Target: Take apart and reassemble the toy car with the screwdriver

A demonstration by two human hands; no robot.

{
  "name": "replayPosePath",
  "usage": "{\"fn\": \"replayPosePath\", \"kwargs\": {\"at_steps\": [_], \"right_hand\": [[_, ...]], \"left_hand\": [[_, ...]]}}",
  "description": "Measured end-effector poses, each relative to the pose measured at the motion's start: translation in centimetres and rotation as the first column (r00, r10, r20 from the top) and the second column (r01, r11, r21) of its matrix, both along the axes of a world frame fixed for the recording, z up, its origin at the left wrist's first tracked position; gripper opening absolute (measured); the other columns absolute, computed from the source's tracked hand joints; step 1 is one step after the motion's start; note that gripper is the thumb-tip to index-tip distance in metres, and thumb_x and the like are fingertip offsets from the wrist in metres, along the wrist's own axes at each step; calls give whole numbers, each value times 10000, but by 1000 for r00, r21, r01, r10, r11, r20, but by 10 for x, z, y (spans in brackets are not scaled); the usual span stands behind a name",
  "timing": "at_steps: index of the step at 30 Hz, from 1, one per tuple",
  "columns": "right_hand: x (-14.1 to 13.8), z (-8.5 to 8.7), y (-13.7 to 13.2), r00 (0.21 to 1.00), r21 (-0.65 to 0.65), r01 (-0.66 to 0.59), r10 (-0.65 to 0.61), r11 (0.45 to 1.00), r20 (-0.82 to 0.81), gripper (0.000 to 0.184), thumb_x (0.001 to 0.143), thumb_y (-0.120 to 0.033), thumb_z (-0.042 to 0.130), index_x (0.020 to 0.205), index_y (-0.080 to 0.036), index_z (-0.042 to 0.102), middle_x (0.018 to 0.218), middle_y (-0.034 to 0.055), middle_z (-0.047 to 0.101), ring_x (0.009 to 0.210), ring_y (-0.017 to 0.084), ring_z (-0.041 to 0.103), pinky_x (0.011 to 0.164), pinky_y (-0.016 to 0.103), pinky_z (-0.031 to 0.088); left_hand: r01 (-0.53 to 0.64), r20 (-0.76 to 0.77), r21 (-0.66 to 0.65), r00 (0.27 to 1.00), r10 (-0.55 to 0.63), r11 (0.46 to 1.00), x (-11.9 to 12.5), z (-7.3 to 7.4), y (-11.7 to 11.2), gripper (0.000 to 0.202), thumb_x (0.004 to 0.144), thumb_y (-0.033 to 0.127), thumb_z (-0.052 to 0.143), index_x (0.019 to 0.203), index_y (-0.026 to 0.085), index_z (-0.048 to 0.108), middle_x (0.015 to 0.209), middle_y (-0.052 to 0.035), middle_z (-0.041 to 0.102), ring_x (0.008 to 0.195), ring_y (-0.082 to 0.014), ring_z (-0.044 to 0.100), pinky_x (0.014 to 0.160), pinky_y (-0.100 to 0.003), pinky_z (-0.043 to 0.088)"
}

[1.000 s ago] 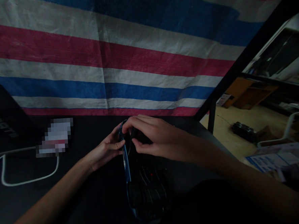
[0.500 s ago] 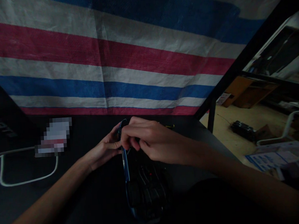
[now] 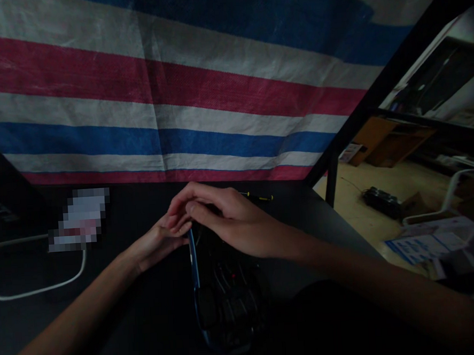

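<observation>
A dark device with a blue rim (image 3: 195,287) stands on the black table in front of me, some wires and a small red light showing inside it; it is too dim to name surely. My left hand (image 3: 162,238) is closed on the far end of the blue rim from the left, its fingers partly hidden. Over that same far end, my right hand (image 3: 223,216) curves with bent fingers, its fingertips meeting my left hand's fingers and its thumb on the near side. What lies beneath my right palm is hidden.
Behind the hands lies a yellow-and-black screwdriver (image 3: 258,197). A blurred-out phone-like thing (image 3: 82,216) with a white cable (image 3: 39,294) is on the left. A striped sheet (image 3: 215,88) hangs at the back; a dark frame post (image 3: 331,182) stands right.
My right hand has shifted left and opened from bent fingers into a curve over the device's far end, covering more of my left fingers. The view has swung slightly right.
</observation>
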State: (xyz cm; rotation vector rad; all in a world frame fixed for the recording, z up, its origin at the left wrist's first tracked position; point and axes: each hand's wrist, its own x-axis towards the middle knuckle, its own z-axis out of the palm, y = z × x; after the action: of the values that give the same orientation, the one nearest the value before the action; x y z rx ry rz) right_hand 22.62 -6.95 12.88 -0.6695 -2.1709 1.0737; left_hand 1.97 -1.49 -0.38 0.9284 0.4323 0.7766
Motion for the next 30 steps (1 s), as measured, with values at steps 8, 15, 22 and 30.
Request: {"fn": "replayPosePath", "kwargs": {"at_steps": [8, 15, 22, 30], "right_hand": [[-3, -6, 5, 863, 376, 233, -369, 897, 344, 272, 1098, -334, 375, 1086, -209, 616, 887, 32, 699, 811, 164, 653, 748, 294, 444], [9, 9, 0, 880, 582, -52, -238, 812, 411, 136, 1054, -238, 499, 1143, -182, 586, 1066, 72, 684, 994, 192, 623, 890, 321, 446], [12, 14, -1, 935, 534, -117, -89, 837, 344, 291, 910, -16, 514, 1122, -210, 562, 1169, 67, 648, 1082, 184, 586, 939, 316, 455], [1, 1, 4, 991, 250, 33, -64, 968, 118, 391, 647, 50, 398, 910, -210, 525, 919, -10, 592, 852, 135, 574, 749, 261, 445]], "left_hand": [[-80, -28, 15, 996, 80, 997, 1, 0, 0, 427, 828, 100, 784, 1203, 281, 687, 1039, -23, 730, 998, -196, 668, 866, -297, 507], [-51, 1, 43, 999, 51, 998, 4, 7, -2, 458, 782, 59, 805, 1161, 297, 710, 826, 16, 693, 879, -195, 673, 865, -320, 514], [-75, -20, 38, 997, 75, 996, 6, 8, -2, 421, 765, 45, 814, 1105, 274, 718, 897, -7, 713, 937, -212, 684, 860, -333, 527], [-77, -43, 61, 996, 79, 995, 5, 7, 0, 410, 771, 68, 823, 1124, 247, 719, 971, -35, 716, 948, -206, 669, 809, -308, 519]]}}
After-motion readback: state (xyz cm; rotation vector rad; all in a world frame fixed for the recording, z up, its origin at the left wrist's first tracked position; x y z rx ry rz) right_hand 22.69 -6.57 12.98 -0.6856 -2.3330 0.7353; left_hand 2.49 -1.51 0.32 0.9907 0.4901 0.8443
